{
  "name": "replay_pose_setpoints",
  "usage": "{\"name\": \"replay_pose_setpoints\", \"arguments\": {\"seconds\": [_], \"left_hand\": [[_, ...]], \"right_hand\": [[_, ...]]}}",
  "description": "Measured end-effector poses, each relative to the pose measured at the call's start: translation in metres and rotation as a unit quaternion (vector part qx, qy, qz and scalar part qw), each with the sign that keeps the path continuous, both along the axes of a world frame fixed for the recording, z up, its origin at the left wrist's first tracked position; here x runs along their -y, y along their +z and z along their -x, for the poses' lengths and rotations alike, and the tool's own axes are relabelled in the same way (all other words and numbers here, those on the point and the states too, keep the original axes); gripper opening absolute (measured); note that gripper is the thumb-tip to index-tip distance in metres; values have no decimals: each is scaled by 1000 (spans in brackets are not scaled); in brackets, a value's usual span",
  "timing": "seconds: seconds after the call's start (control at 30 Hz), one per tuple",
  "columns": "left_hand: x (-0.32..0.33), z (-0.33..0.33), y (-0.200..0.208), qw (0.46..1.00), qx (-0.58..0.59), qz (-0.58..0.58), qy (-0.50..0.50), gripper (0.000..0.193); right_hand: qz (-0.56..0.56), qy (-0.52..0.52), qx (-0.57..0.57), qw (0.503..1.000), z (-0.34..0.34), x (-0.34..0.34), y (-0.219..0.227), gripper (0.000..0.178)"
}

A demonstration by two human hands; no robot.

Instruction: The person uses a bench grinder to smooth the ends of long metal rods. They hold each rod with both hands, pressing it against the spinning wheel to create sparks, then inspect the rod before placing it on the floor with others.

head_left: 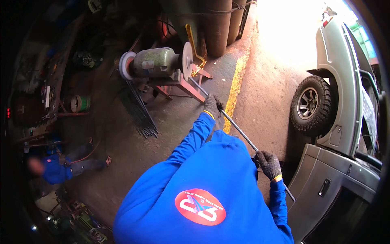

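Note:
My left hand (211, 105), in a dark grey knit glove with a yellow cuff edge, is wrapped round a long ribbed steel bar (241, 132). Lower down the same bar, my right hand (269, 164) grips it in a matching glove. The bar slants from beside my right side up toward a green bench grinder (156, 62). Its far end meets the grinder's right-hand wheel (187, 61), and orange sparks (199, 68) fly off there. A paler wheel (127, 65) is on the grinder's other side. Where bar and wheel touch is partly hidden.
A red metal stand (191, 90) carries the grinder. Several dark bars (140, 110) lie to its left. Tall cylinders (219, 28) stand behind. A silver vehicle (341, 81) is close on the right, and a yellow line (235, 87) crosses the floor. A person in blue (57, 167) is far left.

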State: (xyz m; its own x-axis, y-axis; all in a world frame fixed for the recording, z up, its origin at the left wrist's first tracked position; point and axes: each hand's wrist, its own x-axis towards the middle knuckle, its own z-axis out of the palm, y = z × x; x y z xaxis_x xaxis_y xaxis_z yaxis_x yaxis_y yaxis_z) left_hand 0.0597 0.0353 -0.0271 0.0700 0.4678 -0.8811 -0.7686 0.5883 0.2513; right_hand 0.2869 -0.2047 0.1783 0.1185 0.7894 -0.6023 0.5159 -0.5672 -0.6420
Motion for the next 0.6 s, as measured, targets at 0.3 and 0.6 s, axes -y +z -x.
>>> {"name": "replay_pose_setpoints", "arguments": {"seconds": [0.3, 0.6], "left_hand": [[3, -1, 38, 1000, 13, -2, 19, 23], [3, 0, 25, 996, 66, -66, -4, 37]], "right_hand": [[-28, 48, 136, 989, 13, -4, 29, 28], [-213, 134, 417, 873, 17, 8, 11, 19]]}}
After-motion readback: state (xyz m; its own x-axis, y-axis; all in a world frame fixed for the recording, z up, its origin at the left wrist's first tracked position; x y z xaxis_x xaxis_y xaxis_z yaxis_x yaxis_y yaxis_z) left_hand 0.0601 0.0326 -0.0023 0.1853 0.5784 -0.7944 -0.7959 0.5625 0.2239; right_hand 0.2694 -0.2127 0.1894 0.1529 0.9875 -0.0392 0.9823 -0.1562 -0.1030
